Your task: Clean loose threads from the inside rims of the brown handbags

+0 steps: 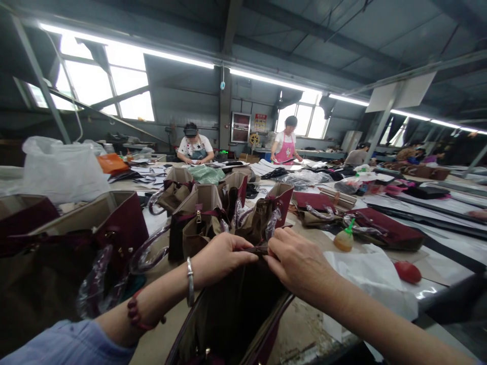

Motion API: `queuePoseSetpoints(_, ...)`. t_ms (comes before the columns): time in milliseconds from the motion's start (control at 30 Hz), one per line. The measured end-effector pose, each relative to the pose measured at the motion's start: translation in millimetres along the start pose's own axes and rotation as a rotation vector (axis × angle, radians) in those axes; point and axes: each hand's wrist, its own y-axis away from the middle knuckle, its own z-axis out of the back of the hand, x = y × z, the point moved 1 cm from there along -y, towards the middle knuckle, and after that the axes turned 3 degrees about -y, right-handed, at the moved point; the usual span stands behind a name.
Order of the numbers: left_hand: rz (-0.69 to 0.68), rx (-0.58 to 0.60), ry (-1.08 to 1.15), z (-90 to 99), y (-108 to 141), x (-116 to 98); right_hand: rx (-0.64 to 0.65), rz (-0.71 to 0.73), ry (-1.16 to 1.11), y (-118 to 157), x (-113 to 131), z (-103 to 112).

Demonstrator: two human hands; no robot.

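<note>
Right in front of me stands a dark maroon handbag (pixel 232 309), its mouth spread and its brown lining showing. My left hand (pixel 224 253) pinches the bag's far top edge between thumb and fingers. Close beside it, my right hand (pixel 294 253) has its fingers curled round the same edge; the exact bit under the fingers is hidden. Just beyond my hands are more maroon and tan handbags (pixel 194 218), standing with their mouths apart and plastic-wrapped handles. A larger maroon bag (pixel 125 220) stands to the left of my left forearm.
A glue bottle with a green tip (pixel 344 239) stands right of my hands, near white plastic sheeting (pixel 375 279) and a red object (pixel 407 272). Flat maroon bags (pixel 388 225) lie farther right. Across the table, one person (pixel 196 147) sits and another (pixel 286 144) stands.
</note>
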Motion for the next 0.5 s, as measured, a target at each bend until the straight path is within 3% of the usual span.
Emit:
queuePoseSetpoints(133,-0.048,0.013,-0.06,-0.4,-3.9,0.1,0.011,-0.02,0.007,-1.9,0.2,0.4)
queuePoseSetpoints(300,-0.054,-0.071,-0.189,-0.7,-5.1,-3.0,0.038,-0.037,-0.041,-1.8,-0.6,3.0)
queuePoseSetpoints(500,-0.031,-0.104,-0.23,-3.0,-3.5,-3.1,-0.016,-0.128,-0.154,7.9,-10.5,2.4)
